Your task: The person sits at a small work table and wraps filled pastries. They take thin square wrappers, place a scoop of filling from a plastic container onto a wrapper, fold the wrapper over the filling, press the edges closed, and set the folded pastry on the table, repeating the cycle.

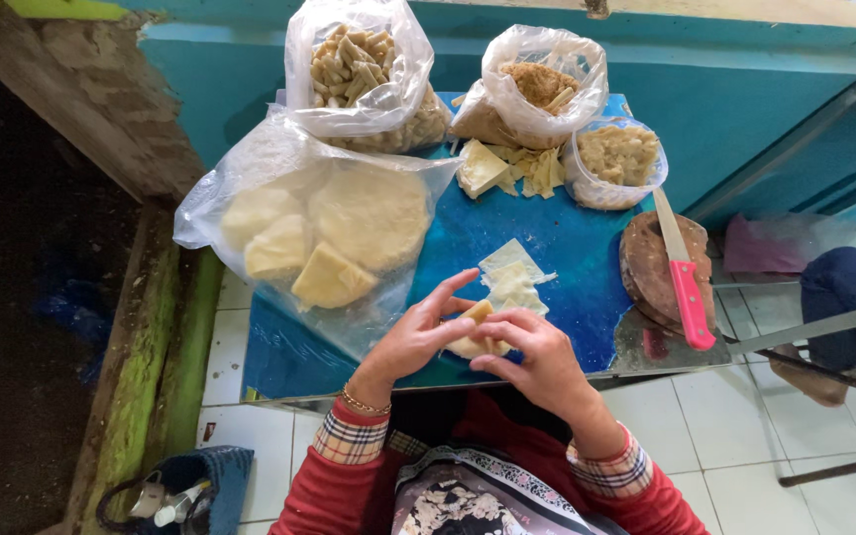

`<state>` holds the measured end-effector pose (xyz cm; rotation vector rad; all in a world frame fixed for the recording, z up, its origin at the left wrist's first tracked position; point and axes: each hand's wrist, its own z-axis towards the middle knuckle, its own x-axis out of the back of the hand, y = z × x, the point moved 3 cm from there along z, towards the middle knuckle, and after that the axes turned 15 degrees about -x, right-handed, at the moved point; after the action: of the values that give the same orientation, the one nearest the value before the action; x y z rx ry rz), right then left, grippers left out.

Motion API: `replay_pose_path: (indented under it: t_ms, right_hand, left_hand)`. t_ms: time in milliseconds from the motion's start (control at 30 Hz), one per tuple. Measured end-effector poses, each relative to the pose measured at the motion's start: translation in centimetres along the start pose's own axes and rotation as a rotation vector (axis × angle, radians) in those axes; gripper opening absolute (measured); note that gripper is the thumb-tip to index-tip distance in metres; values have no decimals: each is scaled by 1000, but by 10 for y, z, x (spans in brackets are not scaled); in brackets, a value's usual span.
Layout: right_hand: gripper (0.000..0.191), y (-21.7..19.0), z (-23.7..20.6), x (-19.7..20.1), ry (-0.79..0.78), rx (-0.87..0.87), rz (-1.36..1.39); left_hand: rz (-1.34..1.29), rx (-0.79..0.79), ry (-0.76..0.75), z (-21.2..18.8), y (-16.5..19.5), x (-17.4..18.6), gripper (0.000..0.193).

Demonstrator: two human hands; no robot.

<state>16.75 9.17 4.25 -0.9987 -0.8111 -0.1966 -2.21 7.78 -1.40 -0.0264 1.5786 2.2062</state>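
Both my hands met over the near edge of the blue table point(567, 248), working one pale piece of dough point(476, 327).

My left hand point(418, 337) cupped the dough from the side, fingers spread and only partly curled, while my right hand point(537, 352) pinched it narrow between thumb and fingertips. Just beyond it, a few thin pale sheets point(512, 277) lay flat on the blue top. Left of those sat a big clear bag of pale slabs point(319, 233). At the far edge stood a bag of short sticks point(354, 64), a bag of brownish filling point(537, 89) and a small open bag point(616, 159). Off to the right, a pink-handled knife point(684, 277) rested on a round wooden board point(646, 267).
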Motion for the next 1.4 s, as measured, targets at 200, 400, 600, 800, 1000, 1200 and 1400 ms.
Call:
replay_pose_path:
  t_ms: [200, 400, 600, 800, 1000, 1200, 1400]
  right_hand:
    - [12, 7, 1, -4, 4, -160, 100]
    - [12, 20, -1, -12, 37, -196, 139]
    - [17, 23, -1, -17, 5, -236, 161]
    - [19, 31, 2, -12, -121, -265, 333]
    - [20, 34, 2, -12, -128, -248, 264]
    - [14, 39, 4, -19, -116, -353, 275]
    - [17, 58, -2, -29, -128, -425, 371]
  left_hand:
    - [4, 54, 26, 1, 1, -1, 69]
    - [231, -20, -54, -1, 8, -4, 77]
    - [194, -8, 4, 1, 1, -2, 65]
    - [207, 27, 6, 0, 2, -3, 63]
    - [264, 5, -3, 2, 10, -6, 65]
    - [370, -69, -46, 3, 15, -9, 76]
    - [390, -30, 1, 3, 12, -8, 63]
